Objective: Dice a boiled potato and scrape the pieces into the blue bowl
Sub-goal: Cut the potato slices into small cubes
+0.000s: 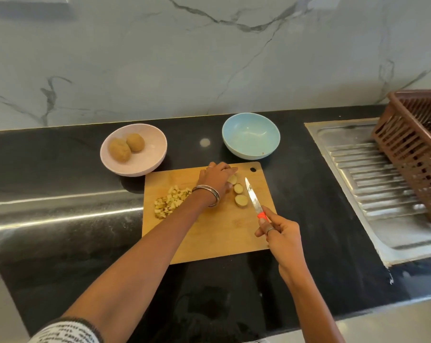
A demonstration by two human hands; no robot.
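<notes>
The fingers of the left hand are curling over the uncut end of the boiled potato and holding it down on the wooden cutting board. The right hand is gripping the orange handle of the knife, its fingers closed around it, and the blade is pointing away from the person, just beside the round slices that are lying in a row. A heap of diced pieces is waiting on the left part of the board. The blue bowl is standing behind the board on the black table, and it looks nearly empty. I think the slicing step is going on now. The next move is probably calling for cutting these slices into cubes, with the left fingertips kept away from the blade. A pink bowl with two whole potatoes is standing to the left.
</notes>
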